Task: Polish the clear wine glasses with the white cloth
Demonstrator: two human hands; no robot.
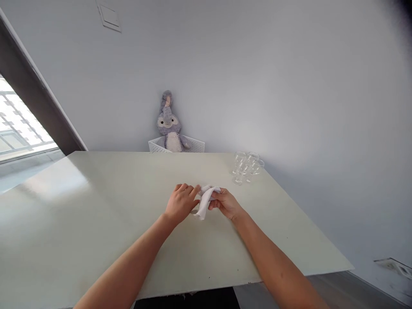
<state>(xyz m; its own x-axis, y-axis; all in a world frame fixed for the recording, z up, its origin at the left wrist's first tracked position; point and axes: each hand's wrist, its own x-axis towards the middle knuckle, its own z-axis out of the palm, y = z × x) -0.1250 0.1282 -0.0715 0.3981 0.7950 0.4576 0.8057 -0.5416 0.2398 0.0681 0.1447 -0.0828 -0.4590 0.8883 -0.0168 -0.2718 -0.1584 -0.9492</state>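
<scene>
Over the middle of the table, my left hand point(182, 201) is closed around a clear stemmed glass point(194, 211), most of it hidden by the fingers and a cloth; its round foot shows just below the thumb. My right hand point(225, 202) pinches a white cloth point(206, 200) against the glass's upper part, and one end of the cloth hangs down between the hands. Farther back on the right, several clear stemmed glasses point(240, 159) stand upright in a close group, apart from both hands.
The pale table point(122, 223) reaches back to a grey wall. Behind its far edge, a grey and white plush toy point(174, 140) sits in a white perforated basket point(197, 145). A window point(19, 120) is at the left, and a wall socket point(397, 267) at the lower right.
</scene>
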